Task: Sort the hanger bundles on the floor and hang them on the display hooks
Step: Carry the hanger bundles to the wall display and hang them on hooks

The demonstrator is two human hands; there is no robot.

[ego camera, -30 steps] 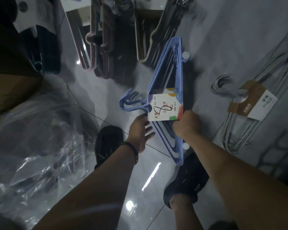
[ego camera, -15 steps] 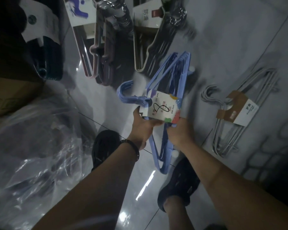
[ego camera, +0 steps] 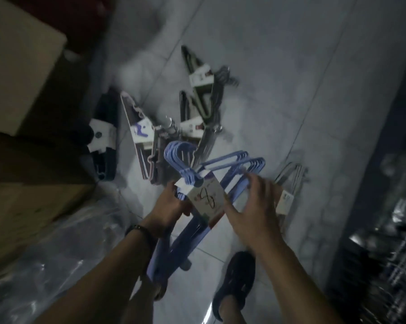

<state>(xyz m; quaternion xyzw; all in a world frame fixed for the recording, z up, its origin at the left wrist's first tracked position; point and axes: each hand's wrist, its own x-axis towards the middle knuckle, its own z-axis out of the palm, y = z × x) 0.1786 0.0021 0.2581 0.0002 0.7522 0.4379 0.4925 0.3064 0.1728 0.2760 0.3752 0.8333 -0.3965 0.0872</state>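
Observation:
A bundle of blue plastic hangers (ego camera: 223, 164) with a white paper label is lifted off the floor, hooks pointing up and left. My left hand (ego camera: 168, 208) grips the bundle just below the hooks, beside the label. My right hand (ego camera: 251, 202) hovers at the bundle's right shoulder with fingers spread, touching or nearly touching the blue bars. Several other bundles lie on the tiled floor beyond: a dark blue one (ego camera: 103, 141), a pink and grey one (ego camera: 142, 136), two grey-green ones (ego camera: 202, 94), and a white wire one (ego camera: 288, 185) partly hidden behind my right hand.
Cardboard boxes (ego camera: 22, 66) stack at the left. Crumpled clear plastic wrap (ego camera: 57, 242) covers the floor at lower left. A dark wire rack (ego camera: 384, 230) stands at the right edge. My dark shoe (ego camera: 234, 284) is on the tiles below the bundle.
The blue bundle has come up off the floor and tilted, hooks now upward. My left hand took hold below the hooks; my right hand let go and spread open. The view swung left.

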